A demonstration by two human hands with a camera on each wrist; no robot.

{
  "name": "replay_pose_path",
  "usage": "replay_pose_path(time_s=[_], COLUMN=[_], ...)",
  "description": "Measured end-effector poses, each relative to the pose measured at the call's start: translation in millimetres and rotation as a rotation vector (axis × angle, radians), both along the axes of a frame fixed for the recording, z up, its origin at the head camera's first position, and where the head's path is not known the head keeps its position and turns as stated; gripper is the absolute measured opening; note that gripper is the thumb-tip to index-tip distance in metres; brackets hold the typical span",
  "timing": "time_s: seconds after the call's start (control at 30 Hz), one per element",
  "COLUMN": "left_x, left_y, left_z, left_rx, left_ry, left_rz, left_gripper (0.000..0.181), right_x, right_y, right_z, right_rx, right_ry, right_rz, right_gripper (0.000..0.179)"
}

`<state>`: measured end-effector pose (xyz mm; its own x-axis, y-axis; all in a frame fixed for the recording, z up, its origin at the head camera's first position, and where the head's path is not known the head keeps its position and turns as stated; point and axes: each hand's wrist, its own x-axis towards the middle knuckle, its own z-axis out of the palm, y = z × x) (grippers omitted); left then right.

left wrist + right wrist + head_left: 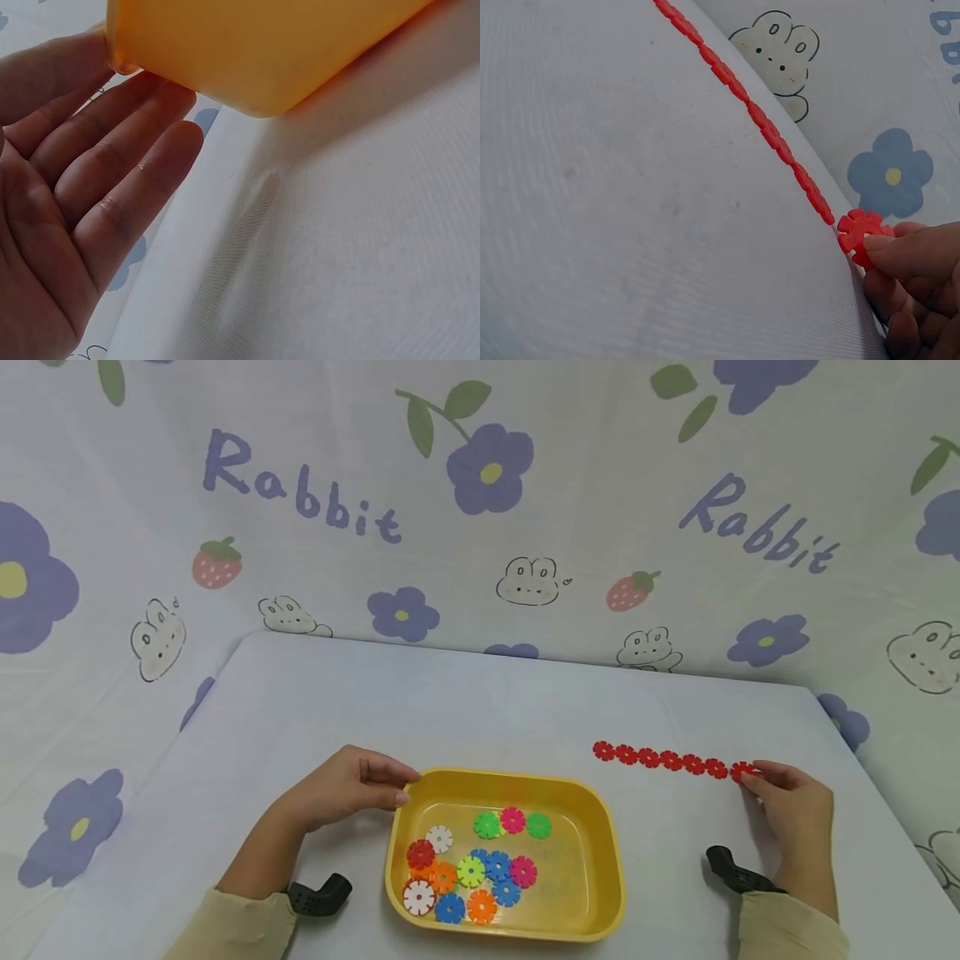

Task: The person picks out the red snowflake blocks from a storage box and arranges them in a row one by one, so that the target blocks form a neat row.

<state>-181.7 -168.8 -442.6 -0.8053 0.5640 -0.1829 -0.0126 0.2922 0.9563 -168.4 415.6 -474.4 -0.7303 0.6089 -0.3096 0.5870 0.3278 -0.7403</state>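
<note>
Item: left hand [347, 787]. I have it at the far left corner of the yellow tray [617, 877], thumb and forefinger pinching the rim; forearm [262, 850] slants in from the tray's left.

Item: right hand [797, 802]. I have it well right of the tray, thumb and forefinger pinching a red disc [853, 226], lower fingers curled; forearm [808, 881] nearly straight.

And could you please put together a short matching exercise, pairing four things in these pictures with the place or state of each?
Things:
1. Left hand
2. Row of red discs
3. Right hand
4. Yellow tray

Places and states:
A. Pinches a single red disc
B. Contains loose discs of several colours
C. Touches the tray's rim
D. Lies on the white table, farther back than the tray

Pairs: 1-C, 2-D, 3-A, 4-B
</note>
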Motion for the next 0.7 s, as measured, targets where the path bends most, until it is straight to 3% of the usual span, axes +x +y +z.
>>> replay_pose_path(time_s=[0.37,0.7], left_x=[-0.5,-1.1], left_y=[-0.4,-0.2], left_z=[1.1,-1.0], left_rx=[0.001,-0.008], left_ry=[-0.001,-0.010], left_rz=[-0.005,0.007], left_gripper=[0.032,0.032], right_x=[0.6,1.3], right_y=[-4.0,-11.8], right_z=[-2.2,1.7], right_rx=[0.072,0.129], right_ry=[-0.029,-0.003], right_rz=[0.032,0.064], right_gripper=[0.055,0.049])
